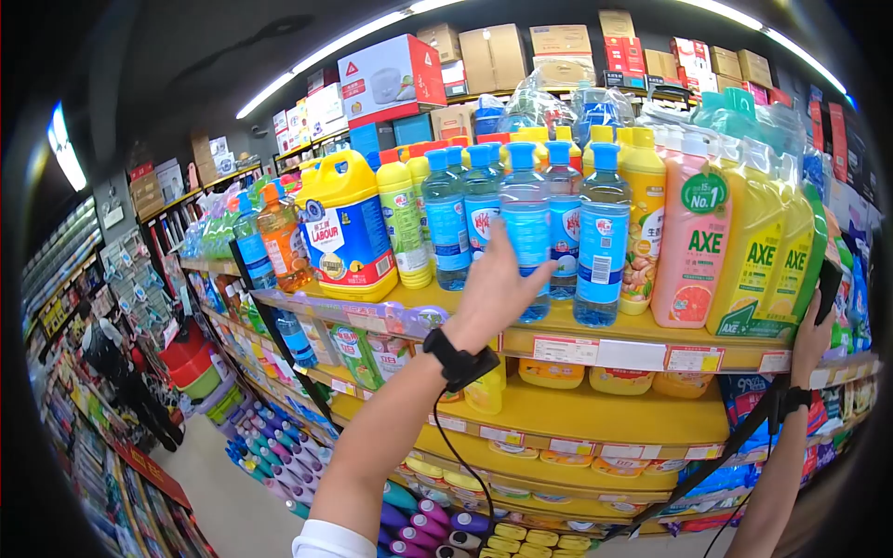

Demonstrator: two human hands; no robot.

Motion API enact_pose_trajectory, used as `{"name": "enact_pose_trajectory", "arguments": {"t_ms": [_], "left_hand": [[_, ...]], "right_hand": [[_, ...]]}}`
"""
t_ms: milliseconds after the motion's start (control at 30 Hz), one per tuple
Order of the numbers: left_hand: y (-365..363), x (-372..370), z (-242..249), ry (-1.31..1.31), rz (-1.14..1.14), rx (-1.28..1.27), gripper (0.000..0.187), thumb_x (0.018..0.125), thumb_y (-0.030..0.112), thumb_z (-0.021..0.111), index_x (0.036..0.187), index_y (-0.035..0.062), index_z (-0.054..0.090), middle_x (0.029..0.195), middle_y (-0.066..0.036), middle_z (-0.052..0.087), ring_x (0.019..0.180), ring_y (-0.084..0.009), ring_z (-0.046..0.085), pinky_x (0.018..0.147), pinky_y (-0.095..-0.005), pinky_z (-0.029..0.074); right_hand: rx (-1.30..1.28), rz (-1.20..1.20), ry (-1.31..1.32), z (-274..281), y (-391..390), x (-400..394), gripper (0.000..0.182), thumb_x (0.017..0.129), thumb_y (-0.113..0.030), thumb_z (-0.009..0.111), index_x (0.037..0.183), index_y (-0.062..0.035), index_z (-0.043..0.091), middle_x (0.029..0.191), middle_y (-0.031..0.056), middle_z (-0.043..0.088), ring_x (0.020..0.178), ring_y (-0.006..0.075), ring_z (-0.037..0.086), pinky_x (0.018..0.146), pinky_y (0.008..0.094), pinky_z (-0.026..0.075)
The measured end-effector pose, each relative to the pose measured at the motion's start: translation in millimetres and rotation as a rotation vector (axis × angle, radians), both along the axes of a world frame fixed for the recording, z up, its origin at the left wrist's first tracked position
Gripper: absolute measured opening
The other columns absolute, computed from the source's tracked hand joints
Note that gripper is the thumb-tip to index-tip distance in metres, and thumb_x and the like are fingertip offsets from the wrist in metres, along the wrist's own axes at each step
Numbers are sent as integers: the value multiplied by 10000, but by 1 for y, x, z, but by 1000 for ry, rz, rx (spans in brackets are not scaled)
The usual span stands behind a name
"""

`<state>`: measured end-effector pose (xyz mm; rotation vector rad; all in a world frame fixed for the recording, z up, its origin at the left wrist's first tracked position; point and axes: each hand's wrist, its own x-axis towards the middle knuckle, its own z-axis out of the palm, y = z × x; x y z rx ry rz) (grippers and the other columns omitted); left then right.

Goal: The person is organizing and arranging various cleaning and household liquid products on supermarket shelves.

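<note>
My left hand is raised at the front of the yellow shelf, its fingers apart, in front of several clear blue-capped bottles. Whether the fingertips touch a bottle is unclear. Another blue-capped bottle stands just right of it. To the left are a green-yellow bottle and a large yellow LABOUR jug. Far right, my right hand is closed round a dark, flat object beside the yellow AXE bottles. A pink AXE bottle stands left of those.
Boxes line the upper shelf. Lower yellow shelves hold more packs, with colourful bottles below them at the left. A person in dark clothes is in the aisle, near stacked red basins.
</note>
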<state>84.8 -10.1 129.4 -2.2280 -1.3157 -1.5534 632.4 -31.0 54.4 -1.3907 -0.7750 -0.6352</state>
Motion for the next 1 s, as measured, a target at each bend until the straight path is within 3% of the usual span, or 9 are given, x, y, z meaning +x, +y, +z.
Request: {"name": "enact_pose_trajectory", "arguments": {"t_ms": [233,333,433,467,600,700,833,933,1000], "left_hand": [[7,12,-8,-17,-80,39,707,841,352,727,1267,-77,361,1043,-287,636,909,-397,673,746,-429,542],[-2,-1,-8,3,-75,-118,703,825,370,742,1257,-73,409,1005,-239,634,850,-344,664,720,-397,531],[4,-23,-17,28,116,99,696,810,377,754,1242,-71,444,968,-198,600,823,-289,611,713,-367,504],[13,-35,-21,15,142,170,709,813,360,751,1269,-74,427,973,-182,554,860,-290,553,743,-372,478],[37,-79,-16,26,354,393,751,822,321,742,1319,-108,377,1123,-247,526,1043,-346,536,890,-427,450],[40,-90,-9,-147,265,132,757,819,272,727,1331,-133,344,1235,-316,476,1190,-428,469,1010,-454,389],[58,-95,-4,-235,135,13,740,797,247,729,1319,-121,356,1234,-315,500,1148,-416,530,980,-438,430],[75,-97,-4,-251,117,-21,724,814,236,721,1342,-90,346,1198,-239,575,1095,-320,606,931,-378,484],[81,-97,-4,-258,143,-37,723,793,197,732,1345,-76,353,1195,-228,581,1086,-310,609,918,-378,492]], "right_hand": [[9,75,50,2,-3,-5,616,966,-491,511,1287,36,514,1176,210,622,1048,331,610,892,392,457],[-25,84,49,1,-3,0,624,964,-488,515,1296,40,507,1187,213,619,1067,333,606,905,389,453],[-4,66,10,4,-5,-6,626,963,-484,518,1302,42,502,1191,214,618,1069,333,605,906,386,453],[-5,64,15,4,-6,-9,627,963,-485,518,1302,43,502,1190,214,618,1070,335,604,906,386,453],[-14,69,24,5,-7,-9,638,962,-493,518,1303,46,501,1189,219,618,1075,347,600,910,388,451],[-12,66,24,4,-7,-7,651,959,-500,519,1305,51,499,1188,224,618,1075,355,598,912,390,450],[-2,35,5,1,-3,-2,647,962,-489,519,1305,59,497,1186,229,619,1070,359,596,913,390,450],[-30,77,15,2,-5,-2,630,967,-472,519,1307,57,495,1194,228,615,1077,359,591,920,388,446],[-28,103,23,6,-8,-8,621,970,-464,517,1306,58,495,1200,227,611,1084,356,589,925,386,443]]}}
